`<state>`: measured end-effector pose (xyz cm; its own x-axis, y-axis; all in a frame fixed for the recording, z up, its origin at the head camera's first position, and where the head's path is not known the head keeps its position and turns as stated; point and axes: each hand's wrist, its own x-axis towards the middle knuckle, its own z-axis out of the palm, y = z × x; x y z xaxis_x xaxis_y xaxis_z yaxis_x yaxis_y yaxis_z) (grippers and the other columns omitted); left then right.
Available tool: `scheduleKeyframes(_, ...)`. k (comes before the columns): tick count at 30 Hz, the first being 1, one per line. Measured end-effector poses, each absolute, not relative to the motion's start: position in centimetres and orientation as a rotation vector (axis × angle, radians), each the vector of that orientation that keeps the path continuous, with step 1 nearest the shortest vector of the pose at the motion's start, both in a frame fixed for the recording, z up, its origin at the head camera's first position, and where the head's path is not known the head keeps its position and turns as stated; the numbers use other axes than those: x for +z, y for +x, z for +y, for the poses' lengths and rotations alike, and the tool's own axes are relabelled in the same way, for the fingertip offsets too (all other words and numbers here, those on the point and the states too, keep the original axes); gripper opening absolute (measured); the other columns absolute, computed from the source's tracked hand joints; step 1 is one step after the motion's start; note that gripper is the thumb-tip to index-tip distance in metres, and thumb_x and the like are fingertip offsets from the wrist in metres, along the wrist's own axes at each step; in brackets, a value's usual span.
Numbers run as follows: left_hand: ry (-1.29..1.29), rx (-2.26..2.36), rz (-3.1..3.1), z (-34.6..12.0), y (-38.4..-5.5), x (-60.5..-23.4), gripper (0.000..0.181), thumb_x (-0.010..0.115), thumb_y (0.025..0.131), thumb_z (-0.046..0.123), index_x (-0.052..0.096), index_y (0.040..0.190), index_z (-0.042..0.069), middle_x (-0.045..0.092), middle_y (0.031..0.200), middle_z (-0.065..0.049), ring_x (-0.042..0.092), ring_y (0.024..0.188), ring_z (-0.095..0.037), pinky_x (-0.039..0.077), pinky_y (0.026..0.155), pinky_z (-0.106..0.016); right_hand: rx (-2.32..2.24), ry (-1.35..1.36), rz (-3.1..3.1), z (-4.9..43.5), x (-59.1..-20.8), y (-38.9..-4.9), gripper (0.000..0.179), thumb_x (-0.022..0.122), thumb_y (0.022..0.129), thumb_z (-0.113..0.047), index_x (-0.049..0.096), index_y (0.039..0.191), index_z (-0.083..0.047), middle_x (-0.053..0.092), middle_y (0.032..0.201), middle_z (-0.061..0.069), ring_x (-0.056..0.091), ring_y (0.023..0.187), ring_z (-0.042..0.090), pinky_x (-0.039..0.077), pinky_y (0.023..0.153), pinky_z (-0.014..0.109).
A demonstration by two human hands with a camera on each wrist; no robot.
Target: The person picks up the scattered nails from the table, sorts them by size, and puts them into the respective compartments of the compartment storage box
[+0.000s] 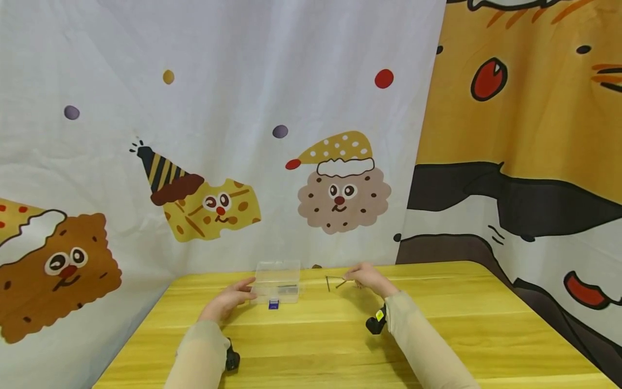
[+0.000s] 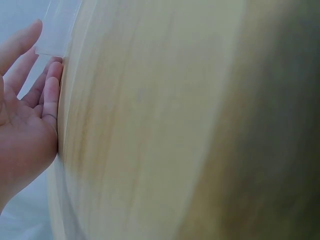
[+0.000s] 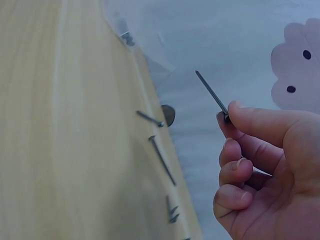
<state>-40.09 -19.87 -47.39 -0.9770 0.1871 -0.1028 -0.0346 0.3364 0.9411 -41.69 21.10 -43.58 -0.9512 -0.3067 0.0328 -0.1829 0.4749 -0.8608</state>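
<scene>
My right hand (image 1: 366,277) pinches a dark metal nail (image 3: 211,92) between thumb and index finger near its head end, the point angled away. Below it, loose nails (image 3: 162,160) lie along the far side of the table. To the left stands a clear plastic box (image 1: 276,293) with its lid (image 1: 278,272) raised and a blue latch (image 1: 274,304) at the front; a few nails (image 1: 288,289) show inside. My left hand (image 1: 226,300) rests against the box's left side, its fingers relaxed. Only a corner of the box appears in the left wrist view.
The wooden table (image 1: 311,346) ends just behind the box and nails. A white cartoon-print curtain (image 1: 218,108) hangs at that far edge, and an orange-printed one (image 1: 461,135) on the right. A black wrist device (image 1: 376,322) sits under the right sleeve.
</scene>
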Motion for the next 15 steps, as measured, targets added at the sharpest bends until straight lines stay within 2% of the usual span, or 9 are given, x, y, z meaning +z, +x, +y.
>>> scheduleKeyframes(2, 0.150, 1.692, 2.408, -19.9, -40.1, -47.3, 0.067, 0.066, 0.090, 0.010, 0.035, 0.149, 0.002, 0.040, 0.140, -0.031, 0.040, 0.126, -0.046, 0.028, 0.105, -0.060, -1.458, -0.429, 2.605, 20.8, -43.1, -42.1, 0.030, 0.061, 0.094, -0.014, 0.068, 0.112, 0.009, 0.034, 0.049, -0.004, 0.027, 0.046, 0.011, 0.041, 0.060, 0.039)
scheduleKeyframes(5, 0.158, 1.693, 2.408, -19.8, -40.0, -47.2, 0.067, 0.066, 0.090, 0.009, 0.035, 0.149, 0.001, 0.039, 0.140, -0.031, 0.040, 0.126, -0.047, 0.028, 0.105, -0.060, -1.435, -0.426, 2.613, 20.4, -42.4, -42.7, 0.030, 0.064, 0.093, -0.016, 0.070, 0.112, 0.006, 0.032, 0.049, -0.005, 0.024, 0.046, 0.010, 0.036, 0.056, 0.035)
scheduleKeyframes(8, 0.174, 1.692, 2.407, -19.7, -40.0, -47.2, 0.067, 0.066, 0.091, 0.009, 0.034, 0.149, 0.001, 0.038, 0.140, -0.032, 0.039, 0.127, -0.047, 0.028, 0.105, -0.060, -1.451, -0.458, 2.602, 20.0, -41.6, -43.1, 0.023, 0.066, 0.092, -0.016, 0.074, 0.104, 0.002, 0.031, 0.049, -0.004, 0.022, 0.046, 0.011, 0.033, 0.056, 0.033)
scheduleKeyframes(12, 0.180, 1.703, 2.393, -19.7, -40.0, -47.2, 0.068, 0.066, 0.091, 0.008, 0.033, 0.150, 0.000, 0.036, 0.141, -0.033, 0.038, 0.128, -0.046, 0.028, 0.106, -0.059, -1.449, -0.508, 2.581, 19.3, -40.8, -43.4, 0.018, 0.067, 0.091, -0.017, 0.072, 0.079, -0.005, 0.028, 0.049, -0.003, 0.020, 0.046, 0.012, 0.033, 0.059, 0.035)
scheduleKeyframes(15, 0.168, 1.704, 2.392, -19.8, -39.9, -47.2, 0.068, 0.067, 0.090, 0.008, 0.034, 0.149, 0.001, 0.036, 0.142, -0.033, 0.038, 0.128, -0.046, 0.029, 0.106, -0.057, -1.429, -0.522, 2.577, 18.6, -40.3, -43.5, 0.018, 0.068, 0.091, -0.018, 0.071, 0.076, -0.007, 0.029, 0.049, -0.003, 0.021, 0.046, 0.012, 0.036, 0.058, 0.032)
